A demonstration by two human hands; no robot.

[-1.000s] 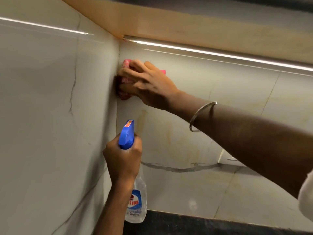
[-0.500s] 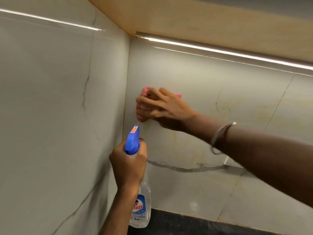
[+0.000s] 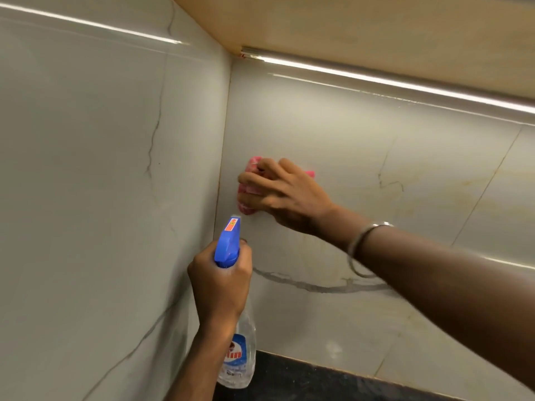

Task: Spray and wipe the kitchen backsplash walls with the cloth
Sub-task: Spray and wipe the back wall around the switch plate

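My right hand (image 3: 285,195) presses a pink cloth (image 3: 251,189) flat against the back backsplash wall (image 3: 362,157), just right of the inside corner. Most of the cloth is hidden under my fingers. My left hand (image 3: 221,282) grips the neck of a clear spray bottle (image 3: 237,357) with a blue trigger head (image 3: 228,241), held upright below the cloth with its nozzle toward the corner. The side backsplash wall (image 3: 101,183) fills the left of the view.
A wooden cabinet underside (image 3: 362,27) with a lit light strip (image 3: 390,79) runs above the back wall. A dark countertop (image 3: 318,380) lies along the bottom. A metal bangle (image 3: 362,244) circles my right wrist.
My right hand has slid the cloth down the back wall from just under the cabinet to mid-height, and slightly away from the corner. The bottle hand has stayed about where it was.
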